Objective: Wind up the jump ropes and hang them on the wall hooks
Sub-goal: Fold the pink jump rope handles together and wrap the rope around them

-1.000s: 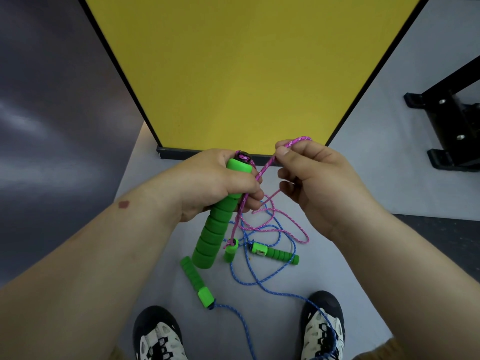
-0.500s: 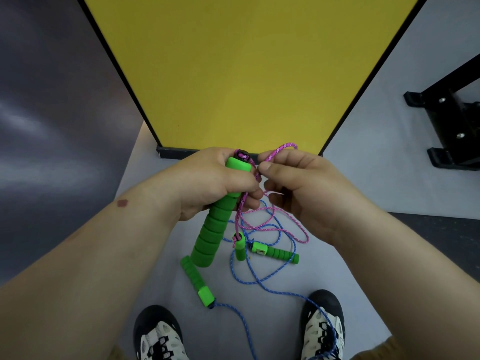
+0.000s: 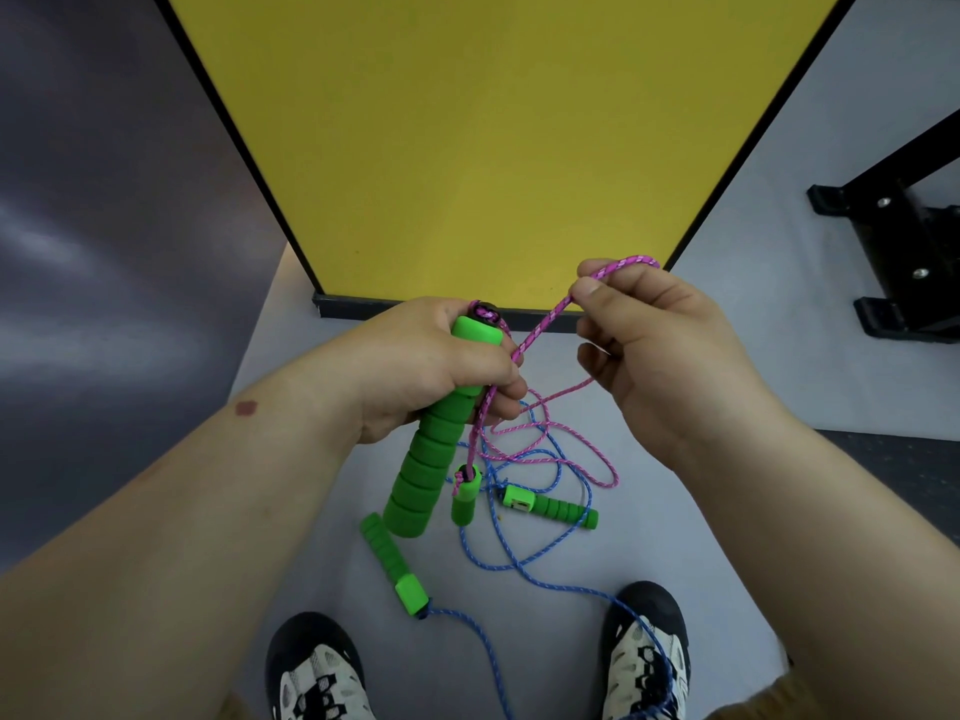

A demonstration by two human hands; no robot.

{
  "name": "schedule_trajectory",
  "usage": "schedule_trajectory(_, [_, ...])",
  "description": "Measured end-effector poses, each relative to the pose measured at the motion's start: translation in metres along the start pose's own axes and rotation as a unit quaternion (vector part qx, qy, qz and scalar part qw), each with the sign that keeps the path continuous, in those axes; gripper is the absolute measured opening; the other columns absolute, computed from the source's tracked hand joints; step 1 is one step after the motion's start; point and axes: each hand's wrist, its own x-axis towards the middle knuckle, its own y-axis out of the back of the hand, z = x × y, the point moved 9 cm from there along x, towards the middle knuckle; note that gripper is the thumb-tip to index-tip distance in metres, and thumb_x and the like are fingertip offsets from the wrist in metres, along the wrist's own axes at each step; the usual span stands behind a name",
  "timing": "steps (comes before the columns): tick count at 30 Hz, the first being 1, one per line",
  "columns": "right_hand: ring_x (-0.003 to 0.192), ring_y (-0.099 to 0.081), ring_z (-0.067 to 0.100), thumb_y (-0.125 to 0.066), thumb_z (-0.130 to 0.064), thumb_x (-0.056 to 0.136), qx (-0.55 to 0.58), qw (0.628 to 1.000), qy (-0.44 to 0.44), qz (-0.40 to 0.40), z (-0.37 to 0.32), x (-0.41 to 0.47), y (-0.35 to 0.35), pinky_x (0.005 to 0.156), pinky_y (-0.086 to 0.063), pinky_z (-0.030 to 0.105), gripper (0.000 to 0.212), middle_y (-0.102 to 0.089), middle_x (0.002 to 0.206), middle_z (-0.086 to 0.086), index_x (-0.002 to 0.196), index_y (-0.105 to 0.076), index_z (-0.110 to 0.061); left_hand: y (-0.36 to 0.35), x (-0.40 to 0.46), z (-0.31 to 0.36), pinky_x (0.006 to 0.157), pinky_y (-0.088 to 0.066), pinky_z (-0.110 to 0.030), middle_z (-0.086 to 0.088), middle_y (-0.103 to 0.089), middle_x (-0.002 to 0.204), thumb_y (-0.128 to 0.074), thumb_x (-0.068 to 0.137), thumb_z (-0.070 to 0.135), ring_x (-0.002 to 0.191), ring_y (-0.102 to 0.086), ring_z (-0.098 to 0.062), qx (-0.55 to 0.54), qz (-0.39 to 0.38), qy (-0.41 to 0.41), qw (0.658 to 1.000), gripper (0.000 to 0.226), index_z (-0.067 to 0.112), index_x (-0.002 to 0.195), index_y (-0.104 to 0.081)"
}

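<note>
Grey floor (image 3: 291,314), pink rope (image 3: 540,330) between hands

**Ropes and handles on the grey floor**

The pale grey floor (image 3: 332,517) carries a blue rope (image 3: 506,558) in loose loops, with one green handle (image 3: 395,563) at its near end and another green handle (image 3: 553,507) lying among the loops. Slack of a pink rope (image 3: 576,462) lies over the blue loops. Two shoes (image 3: 317,672) stand at the near edge; the blue rope crosses the right one. A yellow panel (image 3: 493,148) stands at the far side, and a black frame (image 3: 904,252) at the right edge.
</note>
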Motion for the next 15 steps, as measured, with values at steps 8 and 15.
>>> schedule_trajectory(8, [0.068, -0.058, 0.012, -0.068, -0.011, 0.092, -0.030, 0.989, -0.065, -0.129, 0.022, -0.012, -0.031, 0.065, -0.050, 0.026, 0.007, -0.066, 0.080, 0.002, 0.091, -0.073, -0.016, 0.001, 0.002, -0.001, 0.084, -0.061, -0.044, -0.020, -0.073, 0.086, -0.069, 0.086, -0.005, 0.075, -0.073, -0.027, 0.010, 0.003, 0.001, 1.000, 0.026, -0.002, 0.111, -0.065])
schedule_trajectory(15, [0.071, -0.058, 0.013, -0.069, -0.011, 0.092, -0.030, 0.996, -0.040, -0.079, 0.017, -0.008, -0.021, 0.065, -0.050, 0.025, 0.008, -0.065, 0.081, 0.001, 0.090, -0.074, -0.018, 0.002, 0.001, 0.000, 0.082, -0.061, -0.042, -0.018, -0.074, 0.084, -0.069, 0.087, -0.005, 0.072, -0.074, -0.025, 0.006, 0.008, 0.002, 1.000, 0.015, 0.003, 0.099, -0.063])
